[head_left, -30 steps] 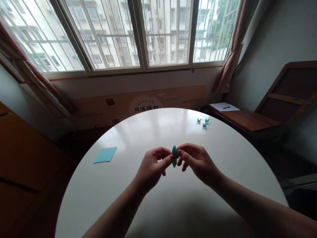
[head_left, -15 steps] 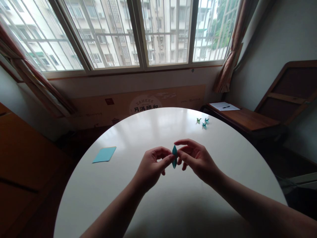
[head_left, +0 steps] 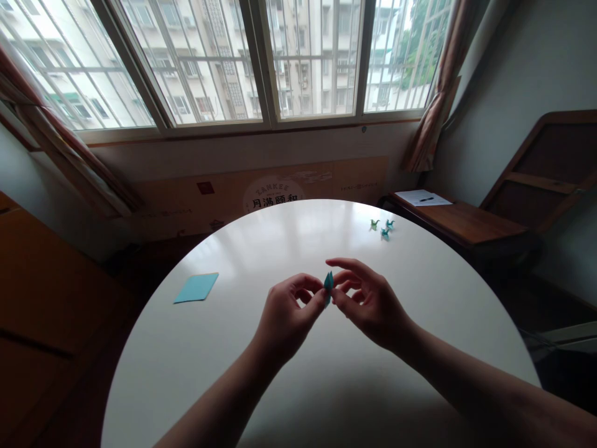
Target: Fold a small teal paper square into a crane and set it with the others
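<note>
A small piece of folded teal origami paper (head_left: 329,280) is held above the middle of the round white table (head_left: 289,386). My left hand (head_left: 293,311) pinches it from the left between thumb and forefinger. From the right, the thumb and bent fingers of my right hand (head_left: 366,298) close on the same paper, while its forefinger stretches out over the top. Two pointed tips of the paper stick up between my hands; its lower part is mostly covered by fingers.
Light-blue square paper (head_left: 196,288) lies on the table's left side. Three small folded paper cranes, one green (head_left: 374,224) and two blue (head_left: 385,233), stand at the back right. Beyond the table is a wooden chair (head_left: 471,218) bearing a white sheet (head_left: 422,197) and a pen.
The paper's upper tip, closed before, now shows as two separate points, and its lower end is less visible. My right hand's fingers have moved slightly left onto it.
</note>
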The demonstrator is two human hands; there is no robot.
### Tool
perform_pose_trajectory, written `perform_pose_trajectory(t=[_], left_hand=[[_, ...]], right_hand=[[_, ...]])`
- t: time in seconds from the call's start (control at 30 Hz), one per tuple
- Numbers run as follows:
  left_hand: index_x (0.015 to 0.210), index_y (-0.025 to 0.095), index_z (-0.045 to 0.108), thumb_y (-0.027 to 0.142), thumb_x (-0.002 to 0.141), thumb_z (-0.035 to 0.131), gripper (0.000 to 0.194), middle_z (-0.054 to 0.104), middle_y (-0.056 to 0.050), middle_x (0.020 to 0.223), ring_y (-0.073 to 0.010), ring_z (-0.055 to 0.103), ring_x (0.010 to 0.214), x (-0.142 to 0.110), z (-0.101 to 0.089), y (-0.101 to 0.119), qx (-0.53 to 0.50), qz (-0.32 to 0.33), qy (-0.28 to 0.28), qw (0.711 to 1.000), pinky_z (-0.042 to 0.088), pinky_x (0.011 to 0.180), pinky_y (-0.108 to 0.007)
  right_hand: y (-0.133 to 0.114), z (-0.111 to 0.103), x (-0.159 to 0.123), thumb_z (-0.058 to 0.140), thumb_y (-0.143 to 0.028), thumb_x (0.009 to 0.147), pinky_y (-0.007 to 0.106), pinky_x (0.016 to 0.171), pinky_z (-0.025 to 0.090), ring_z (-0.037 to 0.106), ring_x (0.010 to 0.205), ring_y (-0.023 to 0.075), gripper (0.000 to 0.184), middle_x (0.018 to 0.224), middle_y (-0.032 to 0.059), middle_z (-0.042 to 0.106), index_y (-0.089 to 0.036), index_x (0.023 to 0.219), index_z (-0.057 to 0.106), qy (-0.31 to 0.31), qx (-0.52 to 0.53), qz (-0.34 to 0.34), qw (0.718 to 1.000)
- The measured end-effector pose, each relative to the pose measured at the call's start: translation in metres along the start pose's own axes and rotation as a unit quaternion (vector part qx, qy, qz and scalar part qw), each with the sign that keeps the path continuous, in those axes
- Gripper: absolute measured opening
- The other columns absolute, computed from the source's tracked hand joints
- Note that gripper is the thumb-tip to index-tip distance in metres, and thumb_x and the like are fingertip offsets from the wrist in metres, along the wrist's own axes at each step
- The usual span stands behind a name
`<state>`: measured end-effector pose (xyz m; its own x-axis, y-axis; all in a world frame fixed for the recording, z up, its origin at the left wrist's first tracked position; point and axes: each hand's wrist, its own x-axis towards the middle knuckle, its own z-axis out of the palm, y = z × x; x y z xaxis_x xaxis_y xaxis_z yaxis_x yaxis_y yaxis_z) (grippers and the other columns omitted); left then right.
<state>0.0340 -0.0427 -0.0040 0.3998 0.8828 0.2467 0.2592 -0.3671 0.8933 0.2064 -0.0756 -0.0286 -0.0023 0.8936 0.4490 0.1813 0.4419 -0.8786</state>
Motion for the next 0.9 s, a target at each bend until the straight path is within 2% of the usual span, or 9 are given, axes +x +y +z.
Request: perform_pose_trajectory(t=[0.2,0.33,0.6,0.73,0.9], left_hand=[[0.092,0.016,0.076,0.029,0.086,0.069,0.016,0.073,-0.005,0.077,-0.0124,0.056,0.058,-0.0012,0.0015,0.0025,0.004,0.016,-0.005,1.000,0.046,0.048,-0.021],[0.090,0.015,0.076,0.029,0.082,0.073,0.016,0.073,-0.005,0.077,-0.0115,0.055,0.056,-0.0001,-0.0001,0.0012,-0.008,0.015,-0.005,1.000,0.044,0.044,-0.019],[0.089,0.013,0.076,0.029,0.079,0.075,0.019,0.068,-0.004,0.070,-0.0103,0.052,0.052,0.0048,-0.0025,-0.0017,-0.115,-0.051,-0.049,0.991,0.041,0.037,-0.016],[0.087,0.013,0.076,0.026,0.078,0.074,0.016,0.063,-0.001,0.064,-0.0088,0.048,0.050,0.0054,-0.0031,-0.0008,-0.137,-0.067,-0.046,0.987,0.042,0.037,-0.016],[0.080,0.013,0.074,0.028,0.072,0.079,0.018,0.058,0.001,0.059,-0.0084,0.046,0.049,0.0061,-0.0025,0.0026,-0.193,-0.093,-0.026,0.976,0.040,0.037,-0.016]], right_hand=[[0.0001,0.0004,0.0006,0.063,-0.014,0.086,0.017,0.045,0.048,0.065,0.070,0.0134,0.046,0.093,0.0019,0.069,-0.028,0.129,0.057,0.014,0.004,-0.010,1.000],[0.0017,-0.0004,0.0005,0.065,-0.015,0.086,0.018,0.047,0.050,0.066,0.072,0.0138,0.047,0.094,0.0012,0.069,-0.030,0.130,0.056,0.012,0.003,-0.011,1.000],[0.0003,-0.0030,0.0021,0.068,-0.022,0.087,0.023,0.052,0.054,0.069,0.075,0.0163,0.043,0.092,0.0030,0.070,-0.026,0.128,0.057,-0.014,0.043,0.006,0.999],[-0.0024,-0.0014,0.0017,0.069,-0.023,0.086,0.023,0.053,0.054,0.069,0.074,0.0162,0.034,0.094,0.0047,0.071,-0.023,0.119,0.059,0.000,0.042,0.020,0.999],[-0.0031,0.0002,0.0015,0.072,-0.028,0.085,0.021,0.053,0.054,0.069,0.089,0.0197,0.020,0.096,0.0047,0.069,-0.022,0.097,0.058,0.006,0.038,0.016,0.999]])
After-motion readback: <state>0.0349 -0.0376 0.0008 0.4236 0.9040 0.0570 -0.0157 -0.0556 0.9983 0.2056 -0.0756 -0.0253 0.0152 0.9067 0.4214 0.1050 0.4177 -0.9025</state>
